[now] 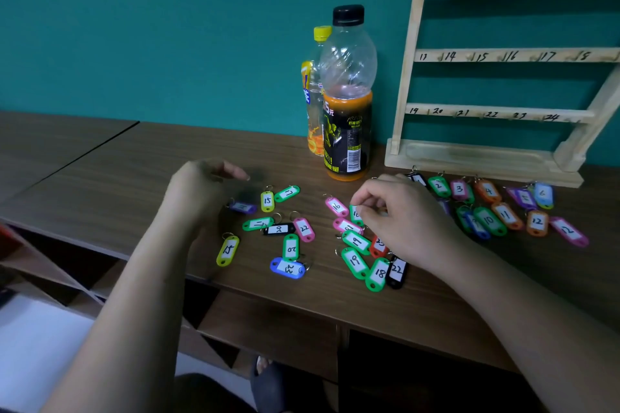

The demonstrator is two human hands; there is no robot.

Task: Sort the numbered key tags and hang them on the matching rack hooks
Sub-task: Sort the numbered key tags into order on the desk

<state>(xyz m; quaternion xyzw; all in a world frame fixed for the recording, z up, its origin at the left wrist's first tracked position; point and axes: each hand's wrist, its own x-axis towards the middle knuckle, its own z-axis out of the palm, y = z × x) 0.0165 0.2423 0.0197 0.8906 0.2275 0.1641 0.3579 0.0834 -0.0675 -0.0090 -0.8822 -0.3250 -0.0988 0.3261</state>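
Observation:
Several coloured numbered key tags lie on the brown table (134,161). A loose group with tags 15 (267,200), 22 (304,229) and 20 (290,247) sits mid-table. My right hand (402,214) pinches a green tag (356,214) beside a pink tag 16 (336,206), above green tags 19 (354,261) and 18 (379,273). A sorted row, tags 2 (439,186) to 12 (537,222), lies before the wooden rack (407,54), whose hooks look bare. My left hand (201,188), blurred, hovers over the left tags holding nothing.
Two drink bottles stand at the wall left of the rack: a black-capped one (347,94) with orange liquid and a yellow-capped one (315,84) behind it. The table's front edge runs diagonally, with open shelf compartments (268,322) below it.

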